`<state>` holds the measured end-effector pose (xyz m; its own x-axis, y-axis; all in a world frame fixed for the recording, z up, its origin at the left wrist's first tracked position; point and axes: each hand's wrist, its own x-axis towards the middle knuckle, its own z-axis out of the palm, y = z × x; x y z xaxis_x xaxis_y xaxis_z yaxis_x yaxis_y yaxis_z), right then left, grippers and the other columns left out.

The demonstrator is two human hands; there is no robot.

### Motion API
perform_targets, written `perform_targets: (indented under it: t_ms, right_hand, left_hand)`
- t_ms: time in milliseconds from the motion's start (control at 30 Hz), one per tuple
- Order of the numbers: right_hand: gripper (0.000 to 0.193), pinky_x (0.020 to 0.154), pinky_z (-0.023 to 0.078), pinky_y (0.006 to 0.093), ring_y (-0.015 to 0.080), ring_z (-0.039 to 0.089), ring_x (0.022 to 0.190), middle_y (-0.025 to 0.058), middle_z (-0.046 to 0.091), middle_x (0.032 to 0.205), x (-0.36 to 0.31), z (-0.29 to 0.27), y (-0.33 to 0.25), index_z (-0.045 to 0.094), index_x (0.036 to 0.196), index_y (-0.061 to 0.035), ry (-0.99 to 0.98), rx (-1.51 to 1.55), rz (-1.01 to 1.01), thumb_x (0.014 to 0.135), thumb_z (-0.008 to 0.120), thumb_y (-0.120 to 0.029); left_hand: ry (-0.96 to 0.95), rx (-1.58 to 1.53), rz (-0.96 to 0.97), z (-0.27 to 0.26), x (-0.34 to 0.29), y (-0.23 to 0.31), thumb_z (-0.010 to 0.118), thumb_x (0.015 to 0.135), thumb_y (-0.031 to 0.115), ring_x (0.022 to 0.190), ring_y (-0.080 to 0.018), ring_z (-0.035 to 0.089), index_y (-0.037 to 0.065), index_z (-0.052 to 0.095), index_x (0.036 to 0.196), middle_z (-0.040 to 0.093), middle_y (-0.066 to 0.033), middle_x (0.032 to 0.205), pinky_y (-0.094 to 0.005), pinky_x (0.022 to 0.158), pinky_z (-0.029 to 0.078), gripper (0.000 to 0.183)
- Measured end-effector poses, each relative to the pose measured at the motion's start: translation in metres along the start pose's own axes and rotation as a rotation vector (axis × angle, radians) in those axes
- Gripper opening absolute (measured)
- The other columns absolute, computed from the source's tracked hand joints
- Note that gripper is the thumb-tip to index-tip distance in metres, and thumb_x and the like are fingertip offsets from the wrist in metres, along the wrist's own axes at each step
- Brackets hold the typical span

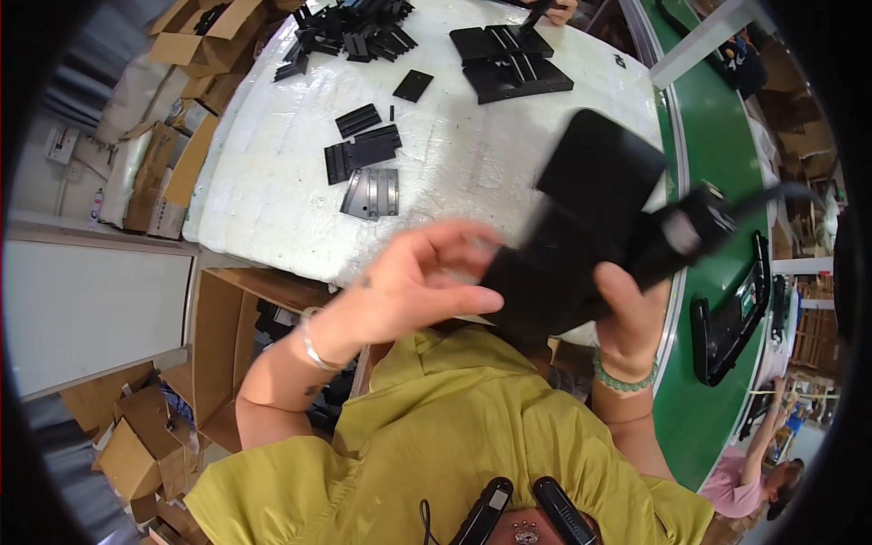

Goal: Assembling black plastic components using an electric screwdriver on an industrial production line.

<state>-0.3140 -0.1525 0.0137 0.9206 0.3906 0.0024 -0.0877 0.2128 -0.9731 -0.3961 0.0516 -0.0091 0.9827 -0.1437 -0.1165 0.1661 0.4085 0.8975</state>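
A black plastic panel (590, 182), stepped in shape and smeared by motion, is raised in front of my body. My right hand (631, 313) is closed on its lower right part, thumb on the near face. Against that same hand lies a black cylindrical tool (681, 234) with a cord, like an electric screwdriver; how the fingers hold it is hidden. At the panel's left edge is my left hand (422, 277), thumb and fingers apart. Its fingertips are blurred, and I cannot tell whether they touch the panel.
The white-covered table (263, 200) bears flat black pieces (363, 150), a heap of black parts (350, 36) and a black fixture (513, 64). A person's hand (563, 11) shows beyond it. Right runs a green conveyor (672, 400) with a black frame (722, 341). Cardboard boxes (150, 445) stand left.
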Motion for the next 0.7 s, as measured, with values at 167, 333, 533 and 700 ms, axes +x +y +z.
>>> perform_targets:
  t_ms: [167, 333, 533, 700]
  right_hand:
    - [0.054, 0.063, 0.045, 0.0246, 0.0168, 0.061, 0.084, 0.0179, 0.06, 0.105, 0.018, -0.011, 0.005, 0.044, 0.118, 0.0037, -0.096, -0.005, 0.051, 0.075, 0.069, -0.019]
    - [0.043, 0.06, 0.044, 0.0245, 0.0129, 0.055, 0.066, 0.0145, 0.062, 0.094, 0.025, -0.042, 0.002, 0.045, 0.116, 0.0026, 0.123, 0.061, 0.016, 0.078, 0.062, -0.01]
    - [0.038, 0.06, 0.043, 0.0231, 0.0118, 0.053, 0.062, 0.0158, 0.061, 0.09, 0.028, -0.052, -0.003, 0.048, 0.112, 0.0014, 0.173, 0.106, -0.088, 0.078, 0.063, -0.01]
    - [0.038, 0.059, 0.042, 0.0227, 0.0116, 0.052, 0.061, 0.0156, 0.061, 0.09, 0.021, -0.051, -0.008, 0.047, 0.113, 0.0017, 0.158, 0.111, -0.12, 0.079, 0.061, -0.008]
  left_hand:
    - [0.768, 0.147, 0.279, -0.092, -0.03, 0.001, 0.062, 0.084, 0.012, 0.073, -0.0074, 0.06, 0.006, 0.061, 0.102, 0.064, -0.0014, 0.084, -0.0209, 0.064, 0.049, 0.019]
    - [1.172, 0.768, -0.143, -0.221, -0.105, 0.021, 0.067, 0.081, 0.025, 0.077, -0.0122, 0.06, 0.003, 0.061, 0.105, 0.063, -0.0013, 0.08, -0.0271, 0.067, 0.047, 0.033]
    - [0.826, 1.37, 0.42, -0.11, 0.05, 0.048, 0.065, 0.08, 0.019, 0.097, -0.0276, 0.057, 0.004, 0.056, 0.112, 0.057, -0.0131, 0.112, -0.0353, 0.083, 0.043, 0.036]
    - [0.338, 1.437, 0.412, -0.097, 0.202, 0.007, 0.064, 0.079, 0.028, 0.091, -0.0338, 0.055, 0.0, 0.059, 0.091, 0.061, -0.0171, 0.087, -0.0381, 0.08, 0.044, 0.031]
